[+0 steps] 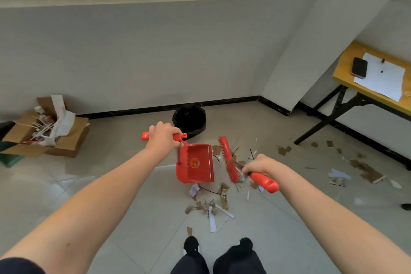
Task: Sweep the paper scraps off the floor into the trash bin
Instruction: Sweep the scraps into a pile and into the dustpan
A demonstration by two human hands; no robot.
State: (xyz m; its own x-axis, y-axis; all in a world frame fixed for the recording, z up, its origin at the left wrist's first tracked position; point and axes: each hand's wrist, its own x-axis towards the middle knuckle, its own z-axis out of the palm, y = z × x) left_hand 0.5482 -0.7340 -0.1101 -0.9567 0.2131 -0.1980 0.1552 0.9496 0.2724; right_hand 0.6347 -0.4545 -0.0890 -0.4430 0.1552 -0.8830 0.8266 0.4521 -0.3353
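Observation:
My left hand (163, 138) grips the handle of a red dustpan (195, 163), whose pan hangs down over the tiled floor. My right hand (262, 168) grips the red handle of a broom; the red broom head (229, 159) lies just right of the pan. Brown and white paper scraps (211, 206) lie on the floor below the pan, and a second patch of scraps (364, 170) is spread at the right. A black-lined trash bin (190, 121) stands against the far wall, just beyond the dustpan.
An open cardboard box (47, 131) of rubbish sits on the floor at the left. A yellow folding table (375, 78) with a phone and paper stands at the right, its black legs reaching the floor. My feet (218, 249) are at the bottom centre.

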